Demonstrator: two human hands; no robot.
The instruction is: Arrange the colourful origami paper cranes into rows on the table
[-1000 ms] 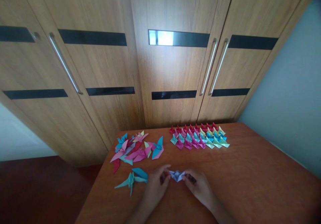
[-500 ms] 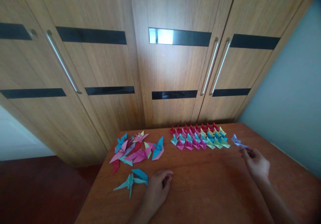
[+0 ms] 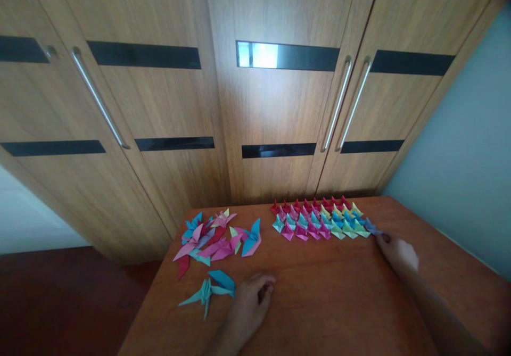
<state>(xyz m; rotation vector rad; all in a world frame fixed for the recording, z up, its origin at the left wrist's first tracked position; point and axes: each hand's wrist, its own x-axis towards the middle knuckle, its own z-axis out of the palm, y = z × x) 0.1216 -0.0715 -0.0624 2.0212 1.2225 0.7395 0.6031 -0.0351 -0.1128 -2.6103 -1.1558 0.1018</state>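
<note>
My right hand [image 3: 399, 252] pinches a lavender paper crane [image 3: 371, 226] by one end, at the right end of the rows of folded paper cranes [image 3: 313, 228]. The crane sits low at the table, close beside a blue and a pale green one in those rows. My left hand [image 3: 254, 297] rests on the table with its fingers curled in, and nothing shows in it. Just left of its wrist lie a light teal paper crane [image 3: 205, 292] and a blue paper crane [image 3: 221, 280].
A loose heap of paper cranes [image 3: 217, 247], pink, red, blue and lavender, lies at the table's left back. The brown wooden table [image 3: 319, 292] stands against a wooden wardrobe [image 3: 271, 106] with metal handles. A pale wall [image 3: 471, 159] rises on the right.
My right hand has moved left with the lavender crane, bringing it from apart to close against the end of the rows. The left hand has stayed in place.
</note>
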